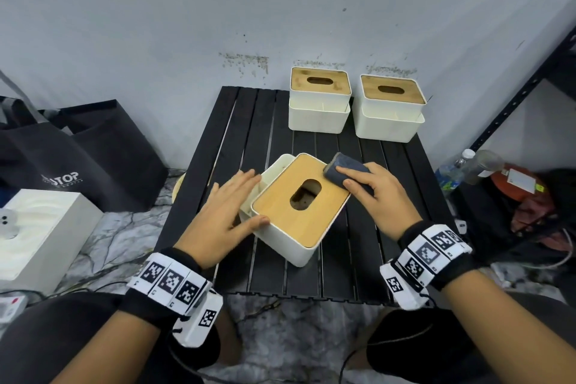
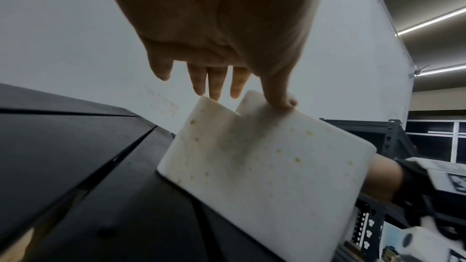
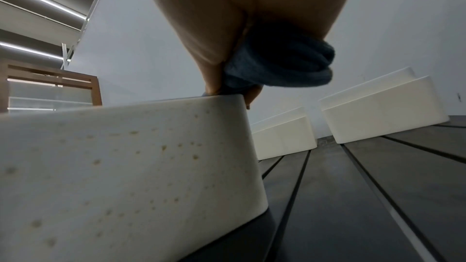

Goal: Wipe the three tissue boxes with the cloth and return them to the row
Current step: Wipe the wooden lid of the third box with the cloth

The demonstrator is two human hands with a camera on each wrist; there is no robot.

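Observation:
Three white tissue boxes with bamboo lids stand on the black slatted table [image 1: 218, 140]. Two of them [image 1: 319, 117] [image 1: 389, 125] sit side by side at the far edge, against the wall. The third box [image 1: 299, 212] lies mid-table, turned at an angle. My left hand [image 1: 227, 206] lies flat against its left side with straight fingers, the thumb on the near corner. My right hand [image 1: 374, 193] grips a folded dark blue cloth [image 1: 346, 169] and presses it on the lid's far right corner. The left wrist view shows yellowish spots on this box's side [image 2: 264, 166]; the right wrist view shows them too [image 3: 126, 166].
Black bags [image 1: 93, 150] and a white box [image 1: 40, 227] stand on the floor to the left. A black metal shelf [image 1: 530, 87] with bottles [image 1: 461, 168] is close on the right. The far left corner of the table is bare.

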